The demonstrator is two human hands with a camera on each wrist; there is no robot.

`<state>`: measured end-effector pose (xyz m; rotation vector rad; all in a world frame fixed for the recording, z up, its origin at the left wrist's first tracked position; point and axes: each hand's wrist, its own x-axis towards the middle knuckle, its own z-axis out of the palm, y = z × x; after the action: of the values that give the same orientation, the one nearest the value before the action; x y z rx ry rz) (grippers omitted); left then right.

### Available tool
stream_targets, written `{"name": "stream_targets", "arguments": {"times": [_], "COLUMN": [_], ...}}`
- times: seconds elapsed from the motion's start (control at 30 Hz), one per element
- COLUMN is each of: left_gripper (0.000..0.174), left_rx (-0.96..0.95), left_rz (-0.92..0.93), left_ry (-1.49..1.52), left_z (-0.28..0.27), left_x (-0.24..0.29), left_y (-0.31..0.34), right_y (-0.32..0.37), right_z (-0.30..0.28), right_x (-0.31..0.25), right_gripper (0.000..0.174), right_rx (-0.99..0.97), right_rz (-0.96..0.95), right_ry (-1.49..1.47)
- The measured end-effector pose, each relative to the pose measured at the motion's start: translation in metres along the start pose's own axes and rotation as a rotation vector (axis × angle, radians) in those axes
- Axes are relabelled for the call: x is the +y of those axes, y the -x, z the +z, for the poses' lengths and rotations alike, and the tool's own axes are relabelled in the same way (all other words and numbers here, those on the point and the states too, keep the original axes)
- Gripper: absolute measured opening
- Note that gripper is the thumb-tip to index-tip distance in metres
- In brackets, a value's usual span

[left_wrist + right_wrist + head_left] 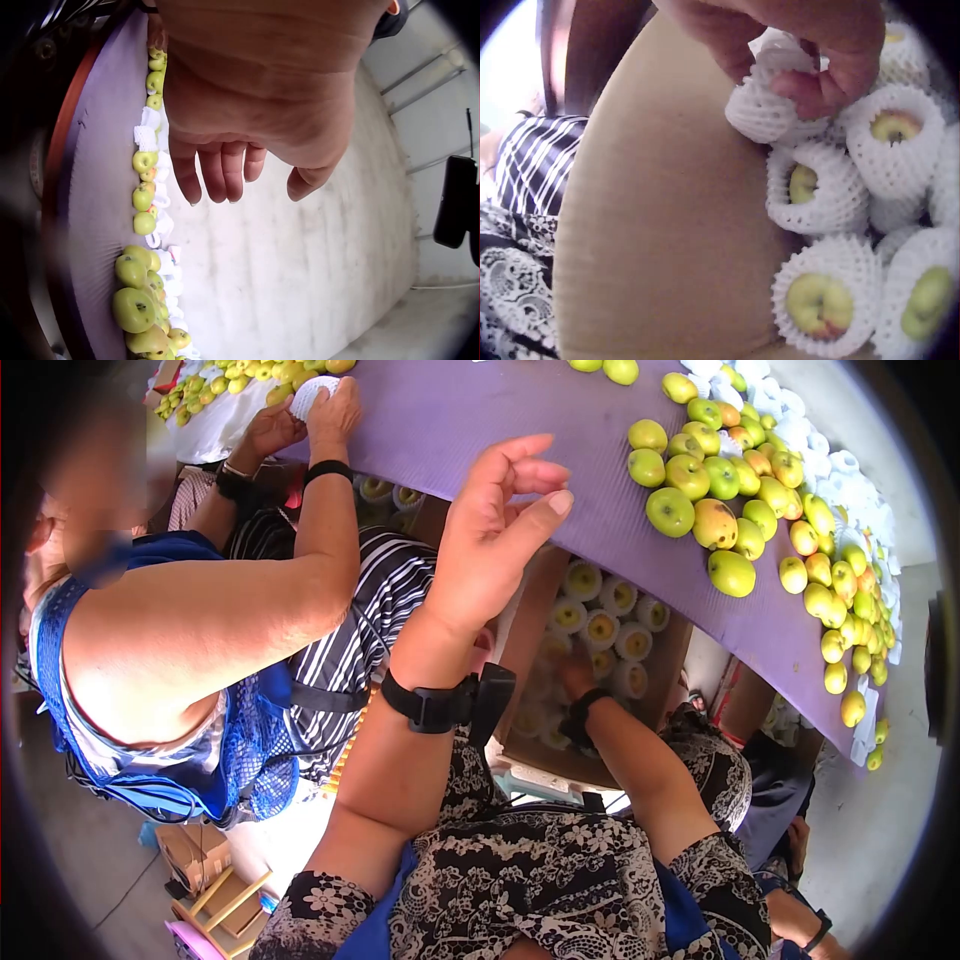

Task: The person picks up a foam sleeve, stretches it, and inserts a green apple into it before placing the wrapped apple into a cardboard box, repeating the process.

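My left hand point(490, 545) is raised in front of the purple table edge, its fingers loosely bent and nothing in them. The left wrist view shows the same hand point(259, 112) with fingers hanging apart from the thumb, apples along the table to one side. Down in a cardboard box point(667, 202), my right hand point(810, 45) pinches a white foam fruit net point(761, 112) between thumb and fingers, beside the box wall. What the net contains is hidden. Several apples point(819, 300) in white foam nets fill the box around it.
On the purple-covered table point(590, 490) lie loose green apples point(670, 512), with a heap of white foam nets point(845, 465) behind them. At left, another person's hands point(335, 415) hold a white foam net. A wooden stool point(222, 905) stands on the floor behind.
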<state>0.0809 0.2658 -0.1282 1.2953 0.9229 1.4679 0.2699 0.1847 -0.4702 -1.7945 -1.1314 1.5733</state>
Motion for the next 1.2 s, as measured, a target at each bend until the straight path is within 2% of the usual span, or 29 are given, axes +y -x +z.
{"name": "stream_targets", "arguments": {"times": [0.13,0.17,0.23,0.3,0.37,0.4,0.47,0.5,0.6,0.7,0.8,0.87,0.93,0.97,1.03,1.07,1.1,1.13,1.2], "left_gripper": [0.044,0.044,0.044,0.045,0.045,0.045,0.044,0.044,0.042,0.04,0.039,0.038,0.037,0.037,0.036,0.036,0.036,0.037,0.037], "left_rx": [-0.011,-0.011,-0.019,-0.036,-0.039,-0.036,-0.024,-0.015,0.006,0.024,0.043,0.061,0.059,0.06,0.069,0.076,0.083,0.09,0.096], "left_rz": [-0.001,-0.009,-0.008,-0.015,-0.031,-0.038,-0.057,-0.063,-0.081,-0.088,-0.097,-0.103,-0.102,-0.103,-0.1,-0.098,-0.104,-0.11,-0.107], "left_ry": [-0.005,-0.01,0.006,0.036,0.041,0.038,0.022,0.022,0.027,0.062,0.11,0.119,0.127,0.131,0.129,0.128,0.125,0.12,0.107], "left_z": [0.003,0.003,0.008,0.008,0.011,0.012,0.014,0.014,0.016,0.018,0.022,0.024,0.023,0.022,0.02,0.019,0.019,0.019,0.02], "left_x": [-0.001,-0.004,-0.008,-0.012,-0.01,-0.009,-0.007,-0.007,-0.008,-0.008,-0.009,-0.01,-0.012,-0.013,-0.015,-0.016,-0.017,-0.017,-0.02], "left_y": [0.0,0.001,-0.003,-0.004,-0.004,-0.004,-0.005,-0.005,-0.007,-0.009,-0.009,-0.011,-0.012,-0.013,-0.014,-0.015,-0.015,-0.016,-0.016], "right_y": [-0.006,-0.034,-0.097,-0.094,-0.045,-0.029,-0.005,0.005,0.009,0.042,0.08,0.103,0.128,0.116,0.088,0.046,0.024,-0.001,-0.07], "right_z": [-0.003,-0.003,0.004,0.001,-0.014,-0.02,-0.025,-0.026,-0.037,-0.059,-0.088,-0.115,-0.157,-0.178,-0.22,-0.241,-0.25,-0.261,-0.28], "right_x": [-0.001,0.041,0.123,0.11,0.045,0.031,0.004,-0.007,-0.013,-0.097,-0.191,-0.258,-0.322,-0.342,-0.38,-0.384,-0.402,-0.414,-0.408], "right_gripper": [0.061,0.061,0.062,0.064,0.068,0.069,0.07,0.069,0.06,0.043,0.033,0.031,0.033,0.03,0.025,0.027,0.029,0.03,0.033], "right_rx": [-0.074,-0.134,-0.148,-0.094,-0.103,-0.113,-0.109,-0.092,-0.092,-0.242,-0.557,-0.726,-0.743,-0.731,-0.438,-0.172,0.233,0.337,0.377], "right_rz": [-0.071,-0.099,-0.408,-0.508,-0.367,-0.379,-0.284,-0.178,0.007,0.15,0.1,-0.056,-0.35,-0.331,-0.459,-0.583,-0.592,-0.557,-0.49], "right_ry": [-0.023,-0.039,0.297,0.53,0.384,0.37,0.297,0.237,0.32,0.633,0.684,0.501,0.264,0.175,0.133,0.305,0.86,1.228,1.557]}}
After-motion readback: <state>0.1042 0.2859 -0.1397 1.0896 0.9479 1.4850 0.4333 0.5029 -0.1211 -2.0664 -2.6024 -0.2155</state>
